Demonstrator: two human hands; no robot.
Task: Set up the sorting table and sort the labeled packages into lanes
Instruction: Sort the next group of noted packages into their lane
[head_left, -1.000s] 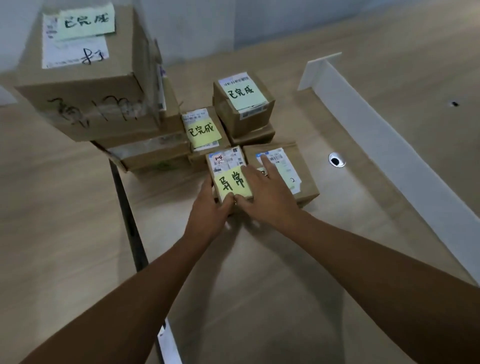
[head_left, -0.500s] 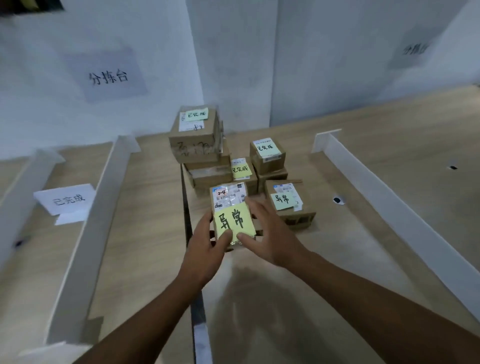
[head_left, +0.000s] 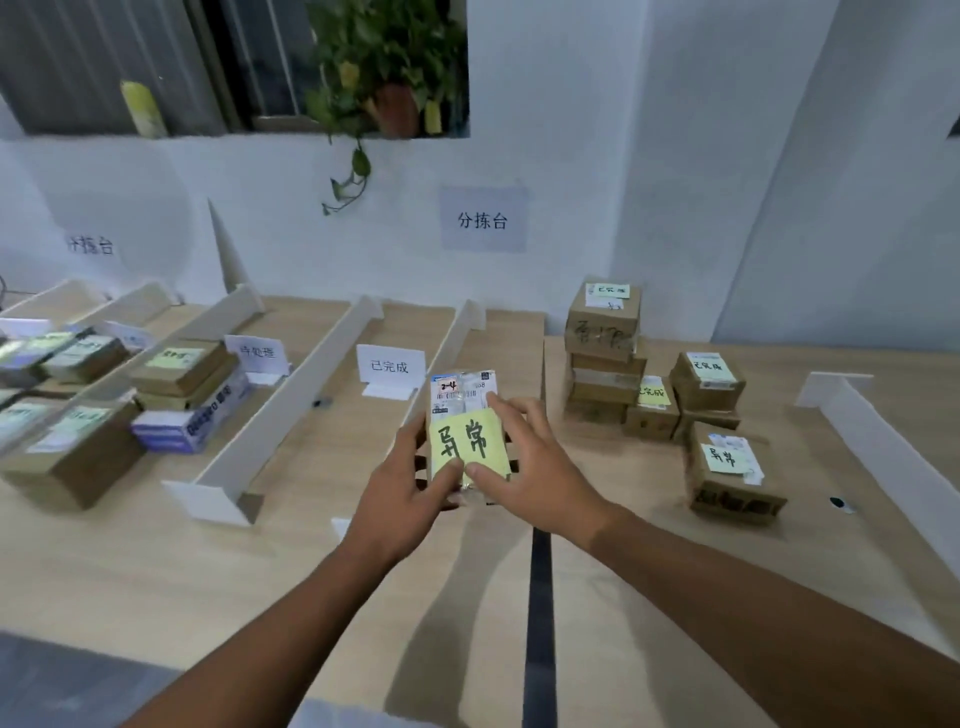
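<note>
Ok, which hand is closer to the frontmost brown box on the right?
Right. The right hand sits left of that box; the left hand lies farther left, beyond the held package.

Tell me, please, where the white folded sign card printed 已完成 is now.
In the head view, the white sign card stands left of centre on the wooden table, just left of the held yellow-noted package.

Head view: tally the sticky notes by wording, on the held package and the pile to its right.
异常 notes: 2, on the held package and the front box.
已完成 notes: 3, on the top box, the small box and the right-hand box.
Total: 5.
</note>
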